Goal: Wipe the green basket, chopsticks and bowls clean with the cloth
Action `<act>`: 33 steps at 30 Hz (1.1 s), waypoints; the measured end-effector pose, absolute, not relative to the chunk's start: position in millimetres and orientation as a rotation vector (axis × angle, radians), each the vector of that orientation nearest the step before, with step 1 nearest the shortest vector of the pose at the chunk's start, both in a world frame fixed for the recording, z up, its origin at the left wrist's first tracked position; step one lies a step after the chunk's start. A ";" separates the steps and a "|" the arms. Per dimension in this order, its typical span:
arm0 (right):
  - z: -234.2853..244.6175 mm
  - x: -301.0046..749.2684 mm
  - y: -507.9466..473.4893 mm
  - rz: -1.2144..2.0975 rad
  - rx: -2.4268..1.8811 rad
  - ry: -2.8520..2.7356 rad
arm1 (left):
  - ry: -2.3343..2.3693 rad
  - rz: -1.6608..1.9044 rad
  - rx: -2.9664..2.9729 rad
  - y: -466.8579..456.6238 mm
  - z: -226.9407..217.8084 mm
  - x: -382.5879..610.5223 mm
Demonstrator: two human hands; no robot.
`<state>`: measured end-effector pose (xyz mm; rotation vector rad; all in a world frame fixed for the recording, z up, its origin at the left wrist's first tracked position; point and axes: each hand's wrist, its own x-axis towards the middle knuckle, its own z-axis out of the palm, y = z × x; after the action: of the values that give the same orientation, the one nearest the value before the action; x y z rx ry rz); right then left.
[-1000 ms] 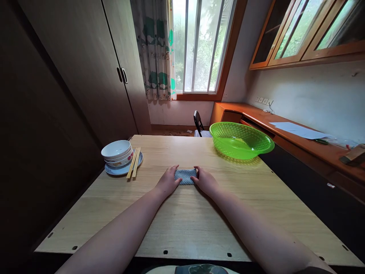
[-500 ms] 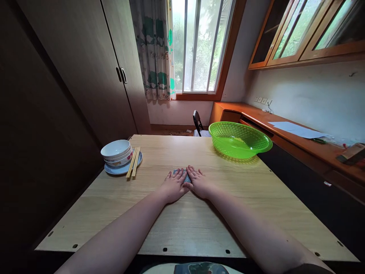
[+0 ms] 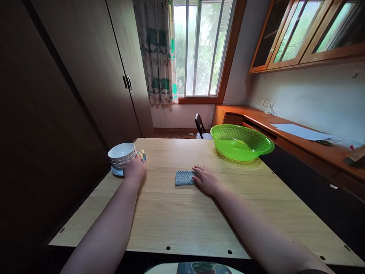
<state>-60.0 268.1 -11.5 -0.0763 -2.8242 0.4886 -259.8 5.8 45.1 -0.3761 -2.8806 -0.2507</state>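
Observation:
A small folded blue-grey cloth lies flat on the light wooden table. My right hand rests flat at its right edge, fingers stretched out and touching the cloth. My left hand is at the left, on the wooden chopsticks that lie on a blue plate. Its fingers curl down over the chopsticks, and only their far tips show past the hand. White bowls are stacked on the same plate, just left of the hand.
A green plastic basket stands at the far right of the table. A dark wardrobe lies to the left, an orange-brown counter with papers to the right, and a chair beyond the table under the window.
My left hand has left the cloth and moved left onto the chopsticks by the bowls. My right hand has slid to the cloth's right edge, so the cloth now shows.

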 end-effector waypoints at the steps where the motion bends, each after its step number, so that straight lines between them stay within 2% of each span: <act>1: -11.9 -60.2 268.0 0.510 -0.049 -2.813 | -2.929 -0.233 -0.352 3.9 42.8 -263.1; 8: -14.1 -60.3 267.5 0.646 0.073 -2.769 | -2.988 -0.253 -0.253 5.9 29.5 -270.0; 16: -14.0 -59.3 264.1 0.650 0.121 -2.793 | -3.022 -0.314 -0.263 0.4 25.0 -278.3; 26: -16.3 -63.4 257.3 0.621 0.079 -2.863 | -2.780 -0.447 -0.356 12.9 30.1 -266.2; 28: -17.5 -67.4 252.6 0.636 0.017 -2.873 | -2.750 -0.727 -0.473 26.2 28.6 -255.8; 33: -10.0 -87.2 248.4 0.630 -0.322 -2.886 | -2.635 -2.055 -0.641 78.0 14.3 -217.3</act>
<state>-87.2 248.4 -10.0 -0.3220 -2.8862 0.6298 -217.3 78.0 14.3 -0.6407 -2.6354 -2.0552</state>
